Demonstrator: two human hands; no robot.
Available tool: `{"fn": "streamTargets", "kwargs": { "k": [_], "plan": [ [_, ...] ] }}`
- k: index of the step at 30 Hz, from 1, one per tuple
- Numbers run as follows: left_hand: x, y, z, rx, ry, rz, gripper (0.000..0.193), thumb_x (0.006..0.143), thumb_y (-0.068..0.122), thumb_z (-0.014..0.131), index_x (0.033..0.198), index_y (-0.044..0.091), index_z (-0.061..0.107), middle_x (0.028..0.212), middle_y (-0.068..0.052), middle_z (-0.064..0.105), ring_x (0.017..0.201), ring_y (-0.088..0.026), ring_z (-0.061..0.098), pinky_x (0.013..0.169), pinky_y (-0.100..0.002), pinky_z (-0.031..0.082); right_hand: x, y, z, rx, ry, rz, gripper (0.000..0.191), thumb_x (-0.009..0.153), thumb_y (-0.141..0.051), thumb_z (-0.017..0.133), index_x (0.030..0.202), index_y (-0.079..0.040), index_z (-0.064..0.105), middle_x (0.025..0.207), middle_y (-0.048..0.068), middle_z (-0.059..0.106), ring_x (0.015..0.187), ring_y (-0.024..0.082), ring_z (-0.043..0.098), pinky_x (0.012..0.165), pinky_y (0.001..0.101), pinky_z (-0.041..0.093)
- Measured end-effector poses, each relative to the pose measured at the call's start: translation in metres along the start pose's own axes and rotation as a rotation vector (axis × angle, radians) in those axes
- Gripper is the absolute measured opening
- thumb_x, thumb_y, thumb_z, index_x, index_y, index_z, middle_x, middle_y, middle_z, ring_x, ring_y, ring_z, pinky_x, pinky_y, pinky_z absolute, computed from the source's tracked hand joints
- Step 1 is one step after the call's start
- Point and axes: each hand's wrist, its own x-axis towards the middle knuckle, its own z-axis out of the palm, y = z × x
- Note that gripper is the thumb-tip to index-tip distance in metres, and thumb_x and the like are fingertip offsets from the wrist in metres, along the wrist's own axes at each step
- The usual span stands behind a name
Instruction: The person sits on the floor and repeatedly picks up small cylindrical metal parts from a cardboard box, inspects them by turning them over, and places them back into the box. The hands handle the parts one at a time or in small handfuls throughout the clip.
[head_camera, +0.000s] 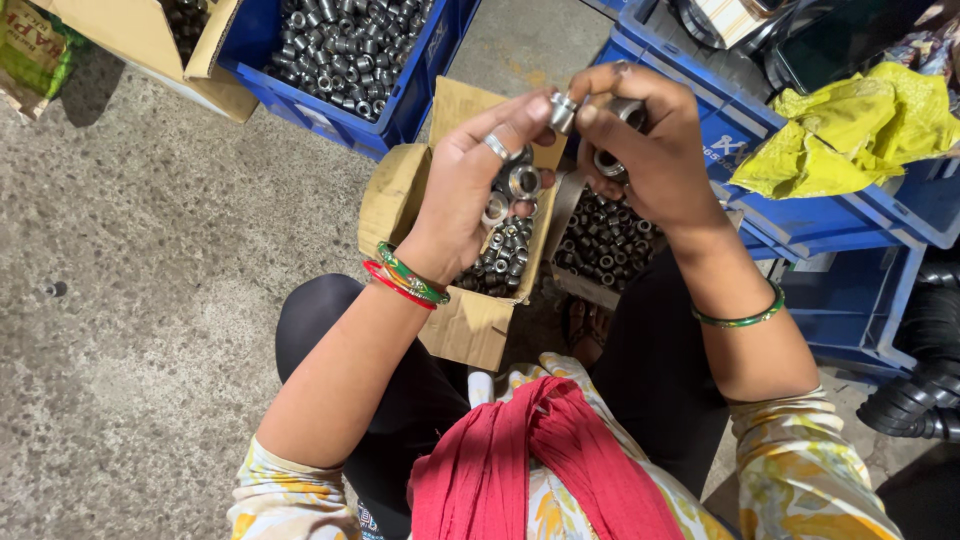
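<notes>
My left hand (468, 190) is raised over a small cardboard box (395, 195) of shiny metal rings and nuts (500, 250). Its fingertips pinch a small silver metal ring (562, 110), and more rings rest in its palm. My right hand (645, 140) meets it at the fingertips and grips several dark and silver metal fittings (610, 160). Both hands touch around the silver ring. Below the right hand lies a second box of dark metal nuts (605, 240).
A blue crate (400, 115) full of metal nuts stands at the top. More blue crates (850, 215) on the right hold a yellow cloth (850, 130). Black corrugated hose (925, 390) lies at the far right. Concrete floor (150, 300) spreads to the left.
</notes>
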Motion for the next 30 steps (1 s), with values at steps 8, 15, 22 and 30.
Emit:
{"fn": "streamTargets", "kwargs": {
  "k": [8,15,22,30],
  "plan": [
    [0.001,-0.005,-0.005,-0.173,-0.005,-0.117,0.039,0.097,0.036,0.071,0.112,0.000,0.067,0.093,-0.008,0.067,0.067,-0.013,0.068,0.041,-0.021,0.043,0.001,0.008,0.006,-0.643,0.037,-0.337,0.033,0.101,-0.014,0.082,0.127,-0.002,0.066,0.078,0.004,0.061,0.063,0.009,0.053,0.056,0.0259,0.038],
    [0.003,-0.002,-0.003,-0.236,-0.004,-0.174,0.040,0.097,0.042,0.069,0.106,0.003,0.065,0.081,-0.005,0.062,0.061,-0.013,0.066,0.037,-0.020,0.039,-0.006,0.004,0.013,-0.778,0.106,-0.394,0.042,0.096,-0.010,0.088,0.133,-0.005,0.068,0.100,0.007,0.070,0.077,0.010,0.062,0.066,0.0258,0.050],
    [0.000,-0.001,0.002,-0.054,-0.022,-0.045,0.041,0.092,0.036,0.074,0.114,0.001,0.068,0.094,-0.003,0.067,0.062,-0.010,0.066,0.040,-0.019,0.041,-0.011,0.002,0.012,-0.956,0.152,-0.528,0.028,0.101,-0.008,0.082,0.126,-0.006,0.069,0.095,0.006,0.068,0.072,0.014,0.063,0.062,0.0289,0.048],
    [-0.003,-0.001,-0.001,-0.044,-0.064,-0.042,0.040,0.097,0.035,0.070,0.115,-0.001,0.066,0.092,-0.005,0.064,0.063,-0.010,0.067,0.040,-0.021,0.041,-0.009,0.008,0.011,-0.997,0.160,-0.660,0.030,0.103,-0.007,0.084,0.125,-0.007,0.064,0.099,0.007,0.069,0.075,0.017,0.065,0.060,0.0285,0.051]
  ]
}}
